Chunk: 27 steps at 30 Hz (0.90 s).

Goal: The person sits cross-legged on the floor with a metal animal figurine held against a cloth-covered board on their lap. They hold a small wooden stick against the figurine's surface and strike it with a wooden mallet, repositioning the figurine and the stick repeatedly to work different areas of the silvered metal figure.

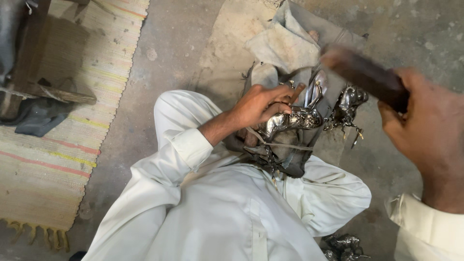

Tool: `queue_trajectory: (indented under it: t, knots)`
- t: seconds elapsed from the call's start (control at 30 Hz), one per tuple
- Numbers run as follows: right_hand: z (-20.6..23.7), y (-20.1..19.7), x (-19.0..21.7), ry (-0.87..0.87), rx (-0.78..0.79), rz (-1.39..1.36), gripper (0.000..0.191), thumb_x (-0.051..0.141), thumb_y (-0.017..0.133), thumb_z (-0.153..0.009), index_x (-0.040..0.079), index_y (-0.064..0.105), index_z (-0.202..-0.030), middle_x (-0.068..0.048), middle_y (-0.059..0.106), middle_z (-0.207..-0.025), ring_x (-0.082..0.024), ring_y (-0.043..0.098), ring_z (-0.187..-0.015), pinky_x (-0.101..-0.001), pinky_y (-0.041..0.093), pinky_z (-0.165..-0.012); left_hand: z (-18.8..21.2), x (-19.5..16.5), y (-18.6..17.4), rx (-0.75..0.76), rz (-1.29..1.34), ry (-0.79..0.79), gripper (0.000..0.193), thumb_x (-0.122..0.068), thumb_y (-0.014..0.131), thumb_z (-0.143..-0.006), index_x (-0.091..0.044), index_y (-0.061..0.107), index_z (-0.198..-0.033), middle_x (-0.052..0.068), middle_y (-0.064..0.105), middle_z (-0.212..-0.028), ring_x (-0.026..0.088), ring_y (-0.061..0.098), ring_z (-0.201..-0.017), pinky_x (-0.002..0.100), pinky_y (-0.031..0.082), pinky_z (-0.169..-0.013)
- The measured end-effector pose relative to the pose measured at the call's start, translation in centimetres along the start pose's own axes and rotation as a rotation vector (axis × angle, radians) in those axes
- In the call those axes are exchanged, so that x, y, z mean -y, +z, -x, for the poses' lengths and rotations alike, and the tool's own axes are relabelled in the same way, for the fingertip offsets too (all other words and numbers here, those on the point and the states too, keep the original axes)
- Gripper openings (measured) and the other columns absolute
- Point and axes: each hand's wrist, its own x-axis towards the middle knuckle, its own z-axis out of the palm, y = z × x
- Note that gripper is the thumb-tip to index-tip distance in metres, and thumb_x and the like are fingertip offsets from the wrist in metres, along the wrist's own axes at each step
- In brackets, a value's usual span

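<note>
Concrete floor [183, 43] | left hand [258, 104] grasps metal figurine [290, 120], partly hidden | right hand [425, 125] clenches blurred dark tool [362, 72].

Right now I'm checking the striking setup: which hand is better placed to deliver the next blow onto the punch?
Right. The right hand holds the dark mallet raised above; the left hand is busy steadying the punch on the silvery metal figure.
</note>
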Motion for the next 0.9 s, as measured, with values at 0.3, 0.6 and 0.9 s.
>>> queue_trajectory:
  t: [0.3,0.6,0.9]
  knots:
    - [-5.2,-1.2,2.6,-0.203,0.104,0.262,0.043,0.023,0.08,-0.08,0.018,0.067,-0.121,-0.007,0.072,-0.081,-0.03,0.071,-0.072,-0.0439,0.051,-0.063,1.6,-0.1,1.8,-0.209,0.15,-0.173,0.03,-0.017,0.077,-0.095,-0.004,0.059,-0.115,0.011,0.079,-0.101,0.022,0.081,-0.099,0.034,0.064,-0.078]
    - [-6.1,-1.9,3.8,-0.249,0.214,0.558,0.041,0.022,0.077,-0.079,0.028,0.069,-0.119,-0.001,0.071,-0.073,-0.024,0.072,-0.063,-0.0393,0.051,-0.055,1.7,-1.4,1.2,-0.122,0.037,-0.426,0.032,-0.021,0.082,-0.093,-0.006,0.064,-0.115,0.013,0.077,-0.083,0.024,0.075,-0.076,0.036,0.057,-0.069]
    - [-5.0,-2.2,2.1,-0.094,0.0,-0.021,0.032,0.02,0.074,-0.097,0.011,0.066,-0.126,-0.013,0.07,-0.092,-0.031,0.072,-0.083,-0.0424,0.057,-0.076,2.1,-0.8,1.7,-0.21,0.201,-0.256,0.028,-0.007,0.073,-0.096,-0.005,0.06,-0.12,0.011,0.08,-0.094,0.016,0.081,-0.089,0.03,0.061,-0.075]
